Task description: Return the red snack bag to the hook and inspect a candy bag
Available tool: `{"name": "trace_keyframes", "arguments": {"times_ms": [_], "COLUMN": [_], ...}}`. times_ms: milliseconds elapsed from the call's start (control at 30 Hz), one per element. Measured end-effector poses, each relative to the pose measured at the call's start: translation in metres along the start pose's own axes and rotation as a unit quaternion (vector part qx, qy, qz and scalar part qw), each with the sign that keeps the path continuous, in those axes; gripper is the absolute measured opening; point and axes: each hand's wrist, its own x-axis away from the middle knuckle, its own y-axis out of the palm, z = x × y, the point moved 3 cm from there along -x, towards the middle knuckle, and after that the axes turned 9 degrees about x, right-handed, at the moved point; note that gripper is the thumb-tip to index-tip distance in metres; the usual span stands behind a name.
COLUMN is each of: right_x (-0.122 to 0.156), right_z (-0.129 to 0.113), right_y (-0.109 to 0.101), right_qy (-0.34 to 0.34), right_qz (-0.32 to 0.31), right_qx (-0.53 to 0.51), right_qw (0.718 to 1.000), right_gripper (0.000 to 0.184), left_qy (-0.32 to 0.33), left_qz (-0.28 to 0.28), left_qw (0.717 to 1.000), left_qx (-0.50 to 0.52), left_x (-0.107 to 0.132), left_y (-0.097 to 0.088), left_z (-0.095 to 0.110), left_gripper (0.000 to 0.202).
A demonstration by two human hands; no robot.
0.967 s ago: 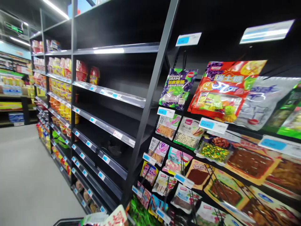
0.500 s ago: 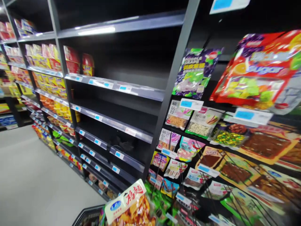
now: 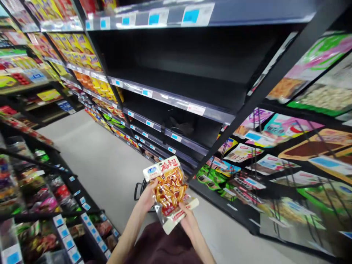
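A clear snack packet of brown, glossy chicken wings [image 3: 168, 189], with a white header and red lettering, is held in front of my body. My left hand [image 3: 147, 197] grips its left edge, the thumb lying on the front. On the lower right side, my right hand [image 3: 188, 219] pinches it with the thumb on top. A pale strip [image 3: 194, 204] sticks out behind the packet near my right hand; I cannot tell whether it belongs to a second packet. Below, a black shopping basket [image 3: 136, 191] is mostly hidden by the packet and my left hand.
Dark shelving with price tags [image 3: 176, 137] runs ahead, holding yellow noodle packs [image 3: 79, 44] at the left. Hanging snack bags [image 3: 242, 152] line the right. A rack of packaged food [image 3: 41, 198] borders the left; the grey floor aisle [image 3: 90, 146] lies between.
The view has tilted down and drawn back. Both hands have come into view holding the chicken wing packet, which earlier showed at the bottom edge above the basket.
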Motion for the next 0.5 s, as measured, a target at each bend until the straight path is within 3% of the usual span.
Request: {"name": "trace_keyframes", "arguments": {"times_ms": [200, 367, 500], "right_x": [-0.003, 0.000, 0.002], "right_z": [-0.006, -0.022, -0.035], "right_y": [-0.002, -0.017, -0.040], "right_qy": [0.030, 0.015, -0.002], "right_qz": [-0.005, -0.001, 0.023], "right_qx": [-0.087, -0.124, -0.133], "right_qw": [0.996, 0.992, 0.991], "right_gripper": [0.035, 0.044, 0.047], "left_qy": [-0.016, 0.001, 0.011], "left_qz": [-0.011, -0.020, -0.017], "left_qw": [1.000, 1.000, 0.999], "left_qx": [0.018, -0.023, -0.033], "left_x": [-0.002, -0.007, -0.009], "left_y": [0.002, 0.023, 0.040], "left_z": [-0.007, -0.021, -0.039], "left_gripper": [0.036, 0.038, 0.040]}}
